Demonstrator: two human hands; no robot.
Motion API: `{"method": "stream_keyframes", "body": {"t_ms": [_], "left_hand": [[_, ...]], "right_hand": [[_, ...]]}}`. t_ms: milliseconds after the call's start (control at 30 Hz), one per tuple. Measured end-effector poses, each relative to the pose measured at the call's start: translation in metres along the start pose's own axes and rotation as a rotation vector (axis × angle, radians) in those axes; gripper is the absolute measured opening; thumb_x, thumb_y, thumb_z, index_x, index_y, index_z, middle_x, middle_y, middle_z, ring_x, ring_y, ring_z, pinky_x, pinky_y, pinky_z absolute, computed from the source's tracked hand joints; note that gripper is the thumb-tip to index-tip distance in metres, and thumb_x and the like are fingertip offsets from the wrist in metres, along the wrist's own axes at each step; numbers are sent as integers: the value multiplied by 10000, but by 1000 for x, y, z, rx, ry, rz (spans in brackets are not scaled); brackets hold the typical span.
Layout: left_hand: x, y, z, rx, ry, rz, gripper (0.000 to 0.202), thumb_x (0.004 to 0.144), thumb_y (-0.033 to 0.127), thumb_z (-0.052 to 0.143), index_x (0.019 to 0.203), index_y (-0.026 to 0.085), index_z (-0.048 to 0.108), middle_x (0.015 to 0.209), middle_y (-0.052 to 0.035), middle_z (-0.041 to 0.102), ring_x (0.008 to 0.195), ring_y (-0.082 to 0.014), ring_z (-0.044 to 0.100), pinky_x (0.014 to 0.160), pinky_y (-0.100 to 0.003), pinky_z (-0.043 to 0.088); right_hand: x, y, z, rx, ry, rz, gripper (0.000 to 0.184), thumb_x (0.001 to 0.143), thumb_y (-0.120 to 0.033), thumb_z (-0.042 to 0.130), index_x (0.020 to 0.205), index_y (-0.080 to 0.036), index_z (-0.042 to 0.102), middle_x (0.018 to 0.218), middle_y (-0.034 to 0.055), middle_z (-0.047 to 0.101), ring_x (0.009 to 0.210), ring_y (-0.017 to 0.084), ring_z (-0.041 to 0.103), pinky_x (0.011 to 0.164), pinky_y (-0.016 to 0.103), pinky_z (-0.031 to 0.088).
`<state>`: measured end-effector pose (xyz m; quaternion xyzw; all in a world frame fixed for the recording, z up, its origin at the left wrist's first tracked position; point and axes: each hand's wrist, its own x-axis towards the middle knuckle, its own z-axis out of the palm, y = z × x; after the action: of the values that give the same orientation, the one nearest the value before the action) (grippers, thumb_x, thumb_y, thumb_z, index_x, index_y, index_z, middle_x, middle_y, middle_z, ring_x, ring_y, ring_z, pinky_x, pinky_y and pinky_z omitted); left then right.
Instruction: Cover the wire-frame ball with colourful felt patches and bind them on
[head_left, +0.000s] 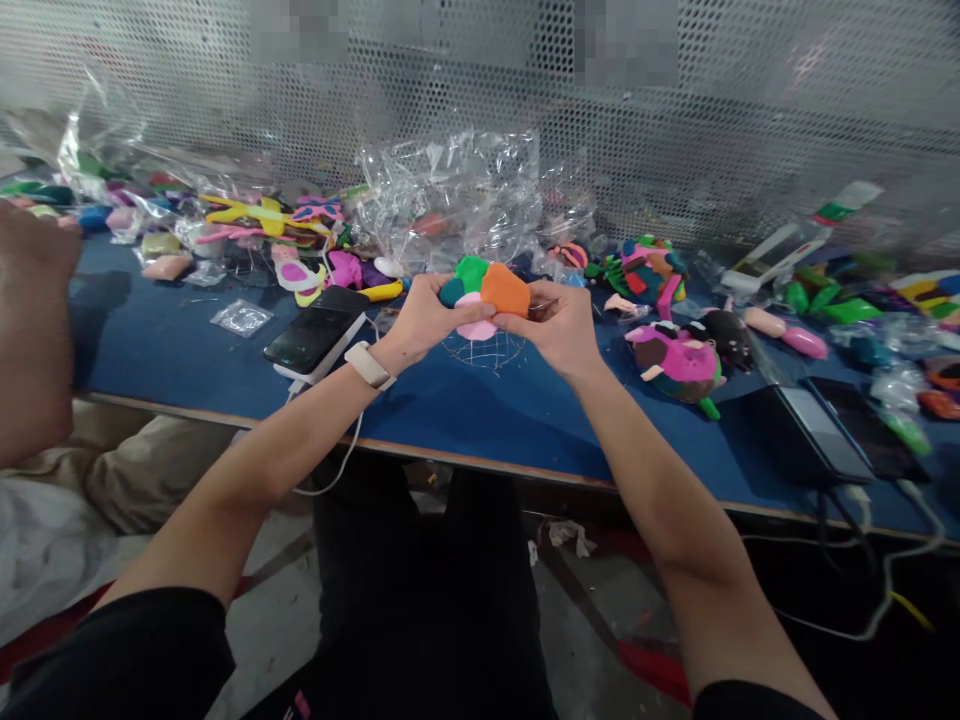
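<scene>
Clay (504, 290) in orange, green, pink and teal patches: at the grip, over a wire frame (484, 352) that shows just below the fingers. Left hand (421, 318) and right hand (561, 322) are both clamped on the clay from opposite sides, thumbs near each other at its front. Whether the frame rests on the table cannot be told.

Room around the grip: toward the body, blue tabletop (457, 425) runs down to the front edge. Left of the grip, phone (319, 328) sits near the left forearm; its white cable drops over the edge. Right of the grip, pink model (679, 362) stands near the right forearm; further right, black box (799, 435) lies by the edge. Beyond the grip, clear bags (457, 195) crowd close.

Surface: blue, with a pale front edge; coloured clay parts lie along its far side. Room: perforated metal wall (450, 90) behind. Far left of the grip, another person's arm (34, 330) reaches over the table.
</scene>
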<state>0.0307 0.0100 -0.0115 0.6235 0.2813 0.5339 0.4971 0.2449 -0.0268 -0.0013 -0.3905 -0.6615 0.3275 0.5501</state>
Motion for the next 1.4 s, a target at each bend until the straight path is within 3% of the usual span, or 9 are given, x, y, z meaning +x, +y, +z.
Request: {"method": "stream_keyframes", "body": {"t_ms": [133, 233, 367, 633, 900, 1033, 1233, 1400], "left_hand": [[0, 0, 2, 1, 49, 22, 497, 666, 368, 1102, 617, 169, 650, 609, 36, 488, 590, -70, 373, 524, -251, 273], [-1, 1, 4, 16, 56, 51, 531, 696, 412, 1083, 606, 174, 617, 594, 49, 451, 588, -69, 350, 528, -251, 250], [-1, 1, 5, 3, 32, 38, 489, 698, 447, 1077, 659, 179, 670, 626, 35, 542, 616, -84, 422, 546, -249, 333], [0, 3, 5, -8, 23, 22, 430, 601, 292, 1111, 691, 184, 705, 668, 22, 614, 671, -107, 500, 602, -259, 405], [1, 13, -1, 86, 16, 44, 540, 597, 405, 1124, 612, 162, 643, 629, 27, 523, 624, -83, 372, 558, -277, 276], [0, 16, -3, 155, -37, 49, 545, 545, 413, 1145, 685, 152, 687, 698, -2, 593, 663, -100, 430, 579, -275, 329], [0, 8, -4, 225, -11, 81, 529, 618, 491, 1102, 736, 154, 713, 753, -41, 654, 713, -142, 521, 605, -289, 433], [0, 5, -4, 214, -7, 109, 515, 656, 523, 1071, 790, 141, 752, 817, -65, 725, 756, -160, 595, 636, -297, 501]], "right_hand": [[1, 2, 0, -10, 19, 5, 489, 614, -574, 1091, 910, -276, 842, 875, 8, 852, 785, 249, 799, 705, 436, 703], [0, 5, 1, -14, 24, -6, 475, 631, -556, 1086, 918, -275, 833, 872, 3, 841, 787, 247, 794, 708, 441, 706], [0, 12, 2, -62, 63, -35, 454, 633, -539, 1093, 874, -269, 818, 816, 9, 811, 741, 245, 772, 673, 443, 691], [0, 14, 1, -65, 109, -48, 483, 618, -540, 1101, 908, -265, 831, 857, 15, 843, 779, 254, 802, 708, 438, 710], [2, 3, -7, 31, -60, -30, 528, 641, -552, 1097, 1014, -260, 864, 926, 16, 857, 848, 237, 821, 795, 411, 721], [1, -1, -8, 1, -42, -57, 526, 665, -602, 1074, 1001, -263, 852, 909, 9, 840, 848, 239, 813, 795, 418, 729], [0, -6, -12, 20, -112, -18, 512, 712, -585, 1056, 1050, -257, 855, 963, 30, 865, 831, 238, 827, 840, 433, 751], [0, -8, -13, -22, -121, -65, 466, 805, -618, 988, 1052, -246, 858, 973, 33, 863, 845, 224, 820, 816, 406, 730]]}}
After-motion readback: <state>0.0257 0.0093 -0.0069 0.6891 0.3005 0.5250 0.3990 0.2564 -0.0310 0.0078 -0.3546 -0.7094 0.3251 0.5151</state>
